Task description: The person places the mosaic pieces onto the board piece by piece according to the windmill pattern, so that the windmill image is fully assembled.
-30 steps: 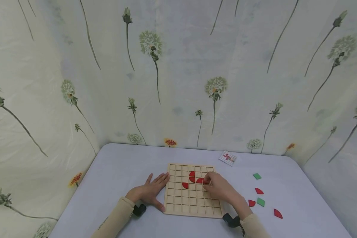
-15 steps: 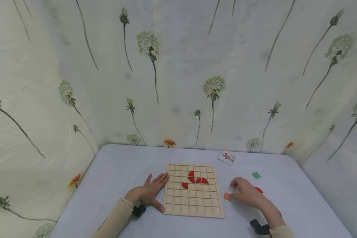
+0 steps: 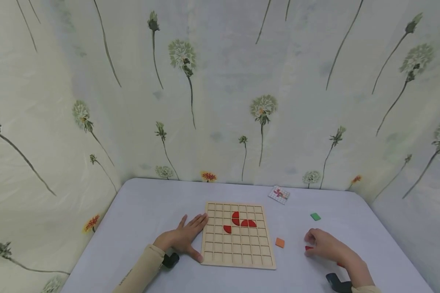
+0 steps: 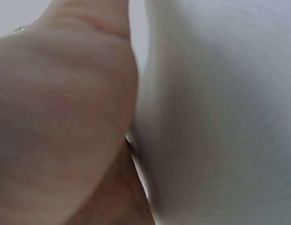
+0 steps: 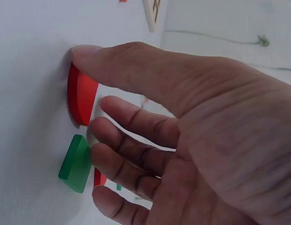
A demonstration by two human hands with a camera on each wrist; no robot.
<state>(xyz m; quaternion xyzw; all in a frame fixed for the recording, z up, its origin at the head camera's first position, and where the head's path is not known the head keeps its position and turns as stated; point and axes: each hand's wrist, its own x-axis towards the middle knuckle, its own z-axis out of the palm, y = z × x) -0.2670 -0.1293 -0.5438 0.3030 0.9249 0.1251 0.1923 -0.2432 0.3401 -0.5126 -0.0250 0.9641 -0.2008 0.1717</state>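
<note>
My left hand [image 3: 185, 238] lies spread beside the wooden grid board [image 3: 238, 256], fingertips and thumb against its left edge. Several red quarter-circle pieces [image 3: 227, 229] sit in the board's squares. Over the table at right, my right hand [image 3: 326, 246] has its thumb on a loose red quarter-circle piece [image 5: 83, 96] lying on the tabletop. Its curved fingers stand apart from the thumb, with a gap between the index fingertip and the piece. Near them is a green piece [image 5: 76, 164]. The left wrist view shows mostly the blurred left hand [image 4: 61, 112].
An orange square piece [image 3: 280, 242] lies between board and right hand. Farther back are a green square [image 3: 315, 216] and a pattern card [image 3: 279, 195]. Another red piece [image 3: 340, 265] is partly hidden by the right arm. A flowered curtain [image 3: 212, 101] hangs behind the white table [image 3: 161, 193].
My right hand has left the board and moved right, leaving the orange square on the table, then reached the loose red piece. My left hand stays at the board's edge.
</note>
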